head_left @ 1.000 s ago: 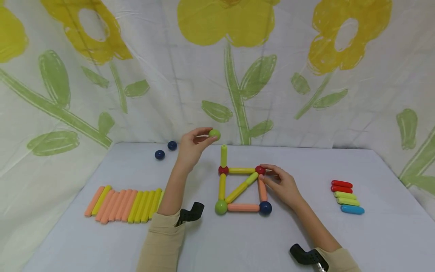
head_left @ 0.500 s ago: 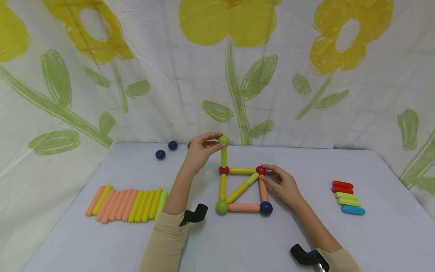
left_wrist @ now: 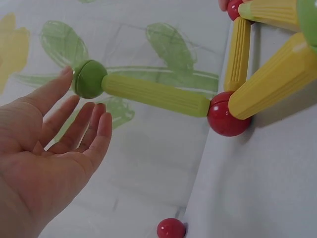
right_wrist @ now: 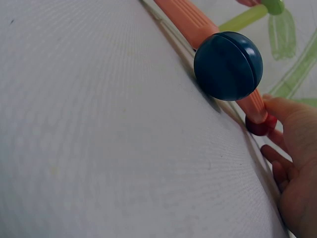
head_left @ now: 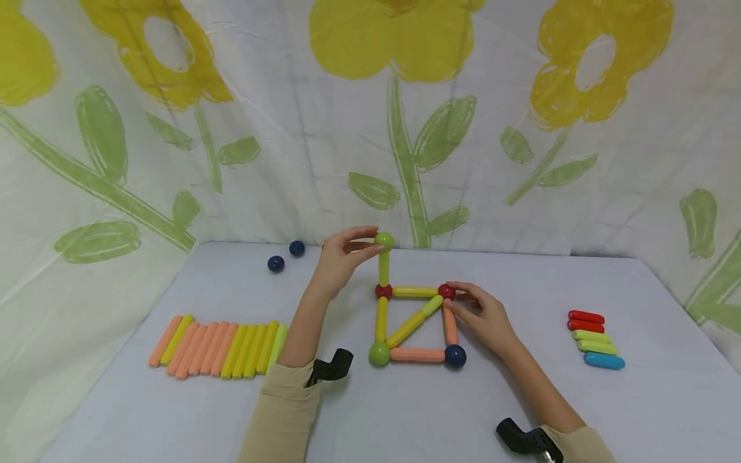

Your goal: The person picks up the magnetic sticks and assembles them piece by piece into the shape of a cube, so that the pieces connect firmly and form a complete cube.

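Note:
A flat frame of balls and rods lies mid-table. From its far left red ball (head_left: pixel 383 292) a light green rod (head_left: pixel 384 269) rises, topped by a green ball (head_left: pixel 384 241). My left hand (head_left: pixel 341 260) pinches that green ball between thumb and fingertips; in the left wrist view the lower fingers are loosely bent below it. My right hand (head_left: pixel 483 321) holds the far right red ball (head_left: pixel 446 292) with thumb and fingertips on either side. A salmon rod (head_left: pixel 450 323) joins this ball to the dark blue ball (head_left: pixel 455 356). A larger green ball (head_left: pixel 379 354) marks the near left corner.
Left of the frame lies a row of salmon and yellow rods (head_left: pixel 222 348). Two dark blue balls (head_left: pixel 276 263) sit at the back left, and a loose red ball (left_wrist: pixel 171 228) shows in the left wrist view. Short red, green and blue rods (head_left: pixel 593 335) lie at right.
My left hand has moved right and slightly down, bringing the green ball onto the top of the light green rod. The right hand has stayed at its red ball.

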The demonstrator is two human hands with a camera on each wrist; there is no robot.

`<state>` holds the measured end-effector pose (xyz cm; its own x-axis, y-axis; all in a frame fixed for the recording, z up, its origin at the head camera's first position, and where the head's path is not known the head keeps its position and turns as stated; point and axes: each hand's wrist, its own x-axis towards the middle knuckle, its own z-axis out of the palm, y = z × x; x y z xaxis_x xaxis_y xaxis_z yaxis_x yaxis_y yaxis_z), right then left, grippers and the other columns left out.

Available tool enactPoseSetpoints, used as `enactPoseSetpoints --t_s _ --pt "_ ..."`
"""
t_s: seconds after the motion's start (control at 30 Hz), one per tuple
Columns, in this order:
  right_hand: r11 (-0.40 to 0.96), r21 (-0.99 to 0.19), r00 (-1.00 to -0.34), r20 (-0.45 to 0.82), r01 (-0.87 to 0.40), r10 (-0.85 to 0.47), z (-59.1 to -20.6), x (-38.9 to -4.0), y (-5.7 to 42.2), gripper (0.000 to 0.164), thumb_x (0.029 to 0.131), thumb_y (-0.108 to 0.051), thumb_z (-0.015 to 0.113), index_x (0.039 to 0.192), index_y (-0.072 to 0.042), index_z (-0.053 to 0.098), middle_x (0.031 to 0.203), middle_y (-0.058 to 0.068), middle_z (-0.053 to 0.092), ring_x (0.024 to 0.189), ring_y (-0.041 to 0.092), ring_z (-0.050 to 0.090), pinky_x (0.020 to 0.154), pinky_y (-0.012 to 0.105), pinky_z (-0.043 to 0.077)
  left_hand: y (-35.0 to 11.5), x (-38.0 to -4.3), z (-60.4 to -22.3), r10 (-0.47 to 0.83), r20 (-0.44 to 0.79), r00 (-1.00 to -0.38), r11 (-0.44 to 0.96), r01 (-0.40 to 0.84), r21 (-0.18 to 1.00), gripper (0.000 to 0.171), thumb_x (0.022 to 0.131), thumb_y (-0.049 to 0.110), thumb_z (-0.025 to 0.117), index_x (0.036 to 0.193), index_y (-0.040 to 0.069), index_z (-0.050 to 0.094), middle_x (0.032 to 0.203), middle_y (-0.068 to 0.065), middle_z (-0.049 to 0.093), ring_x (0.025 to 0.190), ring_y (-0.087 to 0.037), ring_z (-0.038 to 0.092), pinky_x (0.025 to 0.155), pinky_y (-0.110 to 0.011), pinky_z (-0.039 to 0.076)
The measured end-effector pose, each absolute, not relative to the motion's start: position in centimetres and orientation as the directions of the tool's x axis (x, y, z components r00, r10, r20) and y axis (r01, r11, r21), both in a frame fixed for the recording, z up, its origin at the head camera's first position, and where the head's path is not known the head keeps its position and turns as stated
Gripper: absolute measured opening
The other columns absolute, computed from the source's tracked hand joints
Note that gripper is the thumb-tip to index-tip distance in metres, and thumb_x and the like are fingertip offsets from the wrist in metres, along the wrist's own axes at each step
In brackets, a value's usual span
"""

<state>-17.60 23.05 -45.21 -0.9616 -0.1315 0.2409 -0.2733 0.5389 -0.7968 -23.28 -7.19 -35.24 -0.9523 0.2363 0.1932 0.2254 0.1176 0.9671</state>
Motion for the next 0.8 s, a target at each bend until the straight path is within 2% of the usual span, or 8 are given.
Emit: enactPoseSetpoints --t_s 0.1,0.2,0.47,0.63,0.8 --pt "0.538 -0.800 -0.964 0.234 -0.266 -0.129 -45.2 -17.5 23.1 0.043 0.102 -0.022 0.073 0.142 -0.010 0.065 0.139 0.013 0.069 0.125 0.033 0.064 0.104 0.049 0.049 -7.8 -22.9 -35.0 0.223 0.184 -0.957 0.116 0.214 0.970 0.042 0.101 0.009 0.072 0.142 0.002 0.064 0.147 -0.017 0.061 0.129 -0.032 0.063 0.112 -0.046 0.051" --pt "0.538 -0.802 -0.966 0.227 -0.258 -0.123 -45.2 -17.5 23.1 0.043 0.102 -0.022 0.073 0.142 -0.010 0.065 0.138 0.013 0.069 0.125 0.033 0.064 0.104 0.049 0.049 -8.7 -22.6 -34.8 0.207 0.165 -0.964 0.122 0.192 0.974 0.043 0.101 0.011 0.072 0.143 0.003 0.063 0.148 -0.017 0.060 0.129 -0.031 0.063 0.115 -0.045 0.048" --pt "0.546 -0.799 -0.967 0.229 -0.251 -0.109 -45.1 -17.6 23.2 0.042 0.101 -0.023 0.073 0.141 -0.011 0.066 0.138 0.013 0.069 0.124 0.033 0.065 0.103 0.048 0.049 -12.3 -21.2 -34.1 0.187 0.109 -0.976 0.119 0.133 0.984 0.042 0.104 0.011 0.068 0.143 -0.001 0.062 0.141 -0.016 0.062 0.117 -0.015 0.066 0.104 -0.024 0.054" --pt "0.540 -0.803 -0.967 0.230 -0.254 -0.113 -45.3 -17.6 23.1 0.042 0.101 -0.022 0.073 0.141 -0.011 0.066 0.137 0.013 0.069 0.124 0.033 0.065 0.103 0.047 0.049 -14.8 -18.9 -34.3 0.206 0.003 -0.979 0.206 0.047 0.977 0.045 0.105 0.018 0.067 0.146 0.002 0.060 0.148 -0.015 0.059 0.124 -0.021 0.068 0.106 -0.024 0.053" --pt "0.527 -0.808 -0.964 0.235 -0.263 -0.121 -45.3 -17.6 23.0 0.042 0.101 -0.022 0.074 0.141 -0.011 0.066 0.138 0.013 0.069 0.124 0.034 0.064 0.105 0.053 0.049 -16.9 -16.2 -34.9 0.153 -0.070 -0.986 0.314 -0.019 0.949 0.049 0.107 0.025 0.066 0.151 0.006 0.056 0.151 -0.015 0.058 0.132 -0.030 0.063 0.114 -0.036 0.049"
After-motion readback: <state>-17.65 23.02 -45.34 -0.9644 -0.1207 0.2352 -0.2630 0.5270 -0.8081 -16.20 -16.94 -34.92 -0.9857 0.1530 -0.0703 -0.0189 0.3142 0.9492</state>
